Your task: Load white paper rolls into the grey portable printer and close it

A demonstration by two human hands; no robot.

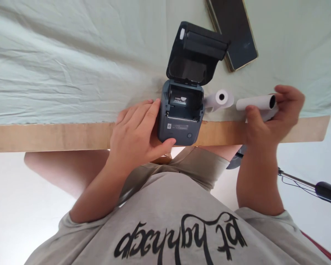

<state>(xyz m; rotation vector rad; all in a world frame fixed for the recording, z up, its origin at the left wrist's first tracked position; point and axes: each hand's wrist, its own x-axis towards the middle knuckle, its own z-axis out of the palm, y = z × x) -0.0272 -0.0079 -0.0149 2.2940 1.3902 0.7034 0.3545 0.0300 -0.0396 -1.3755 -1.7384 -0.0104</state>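
Bright, diffuse light — floor (pixel 22 198) glaring white (lower left), device label (pixel 180 127) apparently too blurred to read

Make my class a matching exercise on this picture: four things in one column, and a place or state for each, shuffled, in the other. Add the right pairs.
Things
1. Left hand
2. Right hand
3. Dark phone
4. Black lid

Places and states
A. Hinged open
B. Holding a white roll
C. Against the side of the blue-grey device
D. Lying on the pale green cloth

Right pairs: 1-C, 2-B, 3-D, 4-A
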